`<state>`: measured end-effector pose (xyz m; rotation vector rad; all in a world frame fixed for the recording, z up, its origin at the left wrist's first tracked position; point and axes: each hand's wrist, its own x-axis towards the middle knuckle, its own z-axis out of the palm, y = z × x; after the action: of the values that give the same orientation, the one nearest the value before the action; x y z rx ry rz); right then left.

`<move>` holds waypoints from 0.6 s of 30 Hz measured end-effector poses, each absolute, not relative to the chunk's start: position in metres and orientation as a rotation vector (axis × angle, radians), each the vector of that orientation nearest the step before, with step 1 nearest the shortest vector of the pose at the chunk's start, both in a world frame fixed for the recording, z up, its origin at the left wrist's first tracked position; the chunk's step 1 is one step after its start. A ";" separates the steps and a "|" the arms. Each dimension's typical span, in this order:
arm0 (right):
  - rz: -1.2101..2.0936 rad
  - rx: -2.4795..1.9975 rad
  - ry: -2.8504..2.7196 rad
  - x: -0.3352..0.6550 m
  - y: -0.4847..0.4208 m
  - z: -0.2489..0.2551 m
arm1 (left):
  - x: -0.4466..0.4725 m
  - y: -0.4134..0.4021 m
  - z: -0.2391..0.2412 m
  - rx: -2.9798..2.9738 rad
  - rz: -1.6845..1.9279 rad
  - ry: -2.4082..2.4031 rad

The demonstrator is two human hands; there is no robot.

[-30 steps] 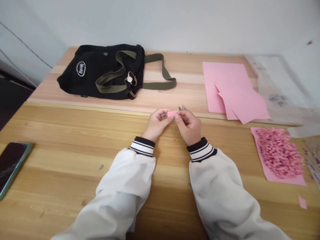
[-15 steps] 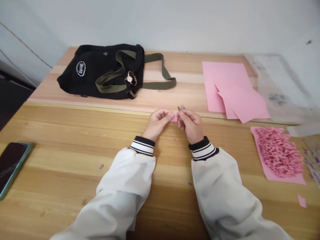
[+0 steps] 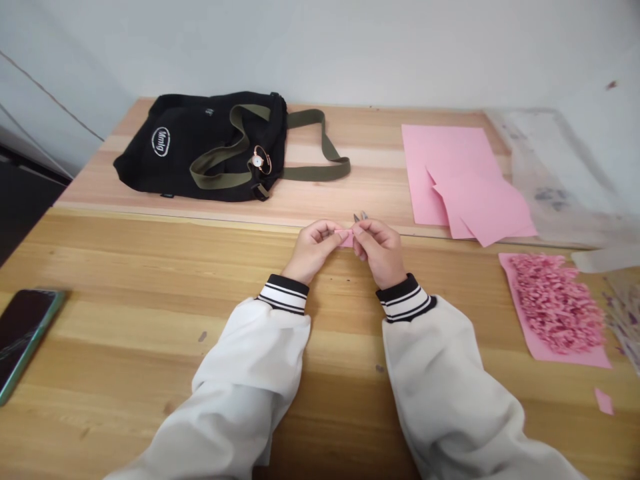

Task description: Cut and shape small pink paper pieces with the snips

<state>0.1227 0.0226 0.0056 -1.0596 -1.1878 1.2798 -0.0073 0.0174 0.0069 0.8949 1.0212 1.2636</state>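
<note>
Between both hands is a small strip of pink paper (image 3: 345, 238), pinched at its two ends. My left hand (image 3: 311, 252) closes thumb and fingers on the strip's left end. At the right end, my right hand (image 3: 383, 252) grips it the same way. Two pointed metal tips (image 3: 361, 217), like those of scissors, poke out just beyond the right fingers. The rest of that tool is hidden by the hand, and I cannot tell whether the hand holds it.
A black bag (image 3: 200, 147) with a wristwatch (image 3: 259, 161) on it lies at the back left. Pink sheets (image 3: 455, 160) are at the back right. Nearer sits a heap of curled pink paper bits (image 3: 560, 303), beside a small pink scrap (image 3: 604, 401). A phone (image 3: 25, 333) lies far left.
The whole view has shifted very slightly. Both hands keep their pinch on the pink strip, with hardly any visible movement.
</note>
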 end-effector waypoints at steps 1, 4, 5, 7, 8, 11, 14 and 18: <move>1.280 -1.054 -1.188 0.123 0.023 0.006 | -0.007 0.017 0.007 0.898 1.262 1.023; 1.285 -1.048 -1.189 0.123 0.023 0.006 | -0.007 0.018 0.006 0.910 1.257 1.024; 1.288 -1.048 -1.186 0.123 0.023 0.005 | -0.008 0.018 0.006 0.913 1.256 1.024; 1.295 -1.049 -1.178 0.123 0.023 0.005 | -0.008 0.018 0.005 0.916 1.253 1.028; 1.299 -1.049 -1.175 0.123 0.023 0.005 | -0.008 0.018 0.005 0.918 1.250 1.030; 1.307 -1.046 -1.179 0.123 0.023 0.006 | -0.008 0.018 0.005 0.922 1.242 1.027; 1.306 -1.039 -1.185 0.123 0.023 0.006 | -0.008 0.018 0.004 0.928 1.245 1.017; 1.289 -1.053 -1.196 0.123 0.023 0.006 | -0.008 0.018 0.004 0.926 1.250 1.012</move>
<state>0.1231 0.0234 0.0060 -1.0533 -1.1957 1.2891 -0.0080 0.0181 0.0038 0.9262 1.0122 1.2500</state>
